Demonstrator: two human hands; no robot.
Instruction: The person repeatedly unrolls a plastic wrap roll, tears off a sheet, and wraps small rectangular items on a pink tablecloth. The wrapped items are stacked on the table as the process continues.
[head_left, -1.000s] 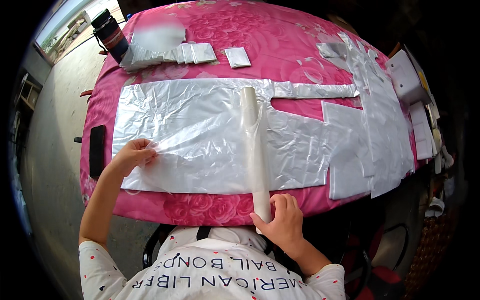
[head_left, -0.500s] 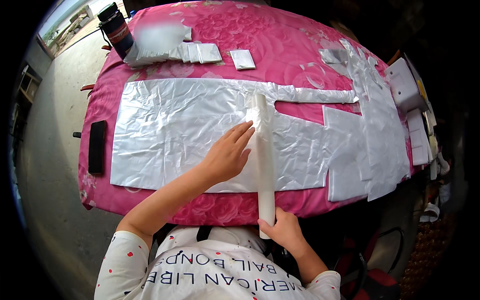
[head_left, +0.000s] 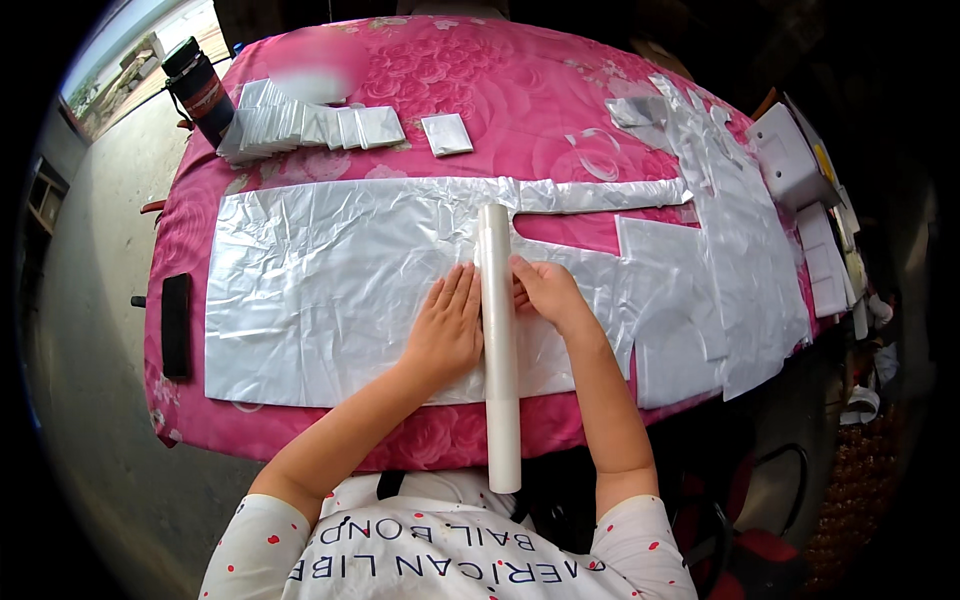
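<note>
A pale, translucent plastic roll [head_left: 501, 360] lies lengthwise across a silvery-white plastic sheet [head_left: 290, 290], its near end jutting past the table edge toward my body. Flat on the sheet, my left hand [head_left: 446, 325] has its fingers stretched out and their tips close along the roll's left side. On the other side, my right hand [head_left: 545, 291] is curled against the roll, thumb at its edge and fingers bent under. Whether it pinches film there is hidden. The sheet has a narrow strip and a notch on its right side.
Stacked folded white packets [head_left: 300, 125] and a single packet [head_left: 447, 134] lie at the back, beside a dark bottle [head_left: 203, 100]. A black phone-like slab [head_left: 176, 326] is at left. More plastic sheets [head_left: 750, 270] and white boxes [head_left: 792, 160] line the right side of the pink tablecloth [head_left: 420, 440].
My right hand has left the roll's near end and moved up to its right side. My left hand has come down flat beside the roll. The view has shifted slightly.
</note>
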